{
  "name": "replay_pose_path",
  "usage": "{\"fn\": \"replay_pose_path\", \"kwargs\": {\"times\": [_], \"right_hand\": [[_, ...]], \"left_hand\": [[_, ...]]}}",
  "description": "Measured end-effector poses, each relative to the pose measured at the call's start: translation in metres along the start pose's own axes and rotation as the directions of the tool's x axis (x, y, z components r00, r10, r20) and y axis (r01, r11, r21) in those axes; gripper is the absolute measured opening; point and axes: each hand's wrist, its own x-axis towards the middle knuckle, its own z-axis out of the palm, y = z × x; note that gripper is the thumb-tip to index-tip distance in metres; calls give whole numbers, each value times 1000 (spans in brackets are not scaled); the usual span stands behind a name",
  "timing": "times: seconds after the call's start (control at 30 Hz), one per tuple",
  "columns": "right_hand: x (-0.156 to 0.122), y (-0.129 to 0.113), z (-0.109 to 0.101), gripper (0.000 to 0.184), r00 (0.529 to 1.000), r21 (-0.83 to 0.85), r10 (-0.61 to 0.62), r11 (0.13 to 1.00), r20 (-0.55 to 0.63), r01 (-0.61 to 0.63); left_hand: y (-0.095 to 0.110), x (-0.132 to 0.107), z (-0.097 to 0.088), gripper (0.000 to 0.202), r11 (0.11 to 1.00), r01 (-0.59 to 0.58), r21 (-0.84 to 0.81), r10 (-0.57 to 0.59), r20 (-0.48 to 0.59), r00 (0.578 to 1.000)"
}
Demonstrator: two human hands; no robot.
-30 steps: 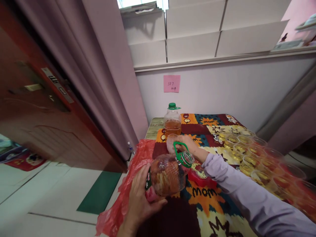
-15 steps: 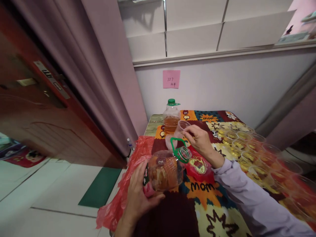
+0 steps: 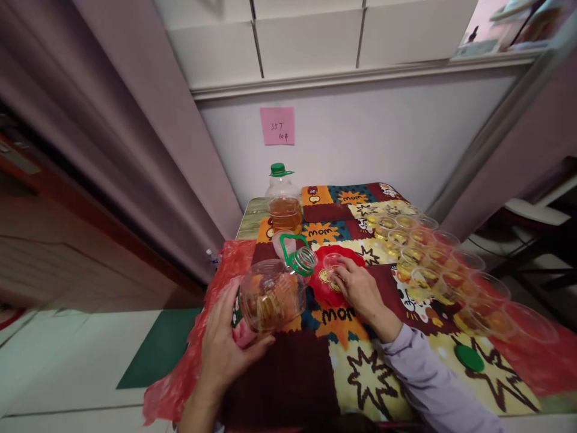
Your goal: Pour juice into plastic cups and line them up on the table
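My left hand (image 3: 223, 343) grips a clear plastic jug (image 3: 270, 291) with amber liquid, tilted on its side, its open green-ringed mouth (image 3: 303, 260) pointing away from me. My right hand (image 3: 360, 288) holds a small clear plastic cup (image 3: 333, 264) upright on the patterned tablecloth (image 3: 360, 361), just right of the jug's mouth. A stack of clear cups (image 3: 282, 243) stands behind the jug's mouth.
A second jug with a green cap (image 3: 283, 201) stands at the table's far left. Several filled clear cups (image 3: 433, 258) stand in rows on the right. A green lid (image 3: 469, 358) lies near the front right. A red plastic bag (image 3: 202, 337) hangs over the left edge. A pink note (image 3: 276, 125) is on the wall.
My right hand took one cup from the stack, lifted it, then brought it down to the cloth right of the jug's mouth. The camera turned to the right.
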Motion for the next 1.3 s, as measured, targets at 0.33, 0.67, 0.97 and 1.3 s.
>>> {"fn": "replay_pose_path", "kwargs": {"times": [0.33, 0.67, 0.97, 1.3], "right_hand": [[-8, 9, 1, 71, 965, 154, 126, 984, -231, -91], [13, 6, 22, 85, 954, 247, 296, 928, -36, -279], [-1, 21, 23, 94, 883, 236, 100, 972, -459, 13], [-36, -82, 16, 94, 994, 965, 92, 251, 53, -75]], "left_hand": [[-3, -1, 4, 117, 997, 80, -24, -80, -11, 997], [-5, 0, 4, 114, 998, 68, 19, -68, 4, 998], [-6, -5, 9, 122, 997, 73, 20, -73, -1, 997], [23, -1, 11, 126, 988, 43, 147, -38, -34, 999]]}}
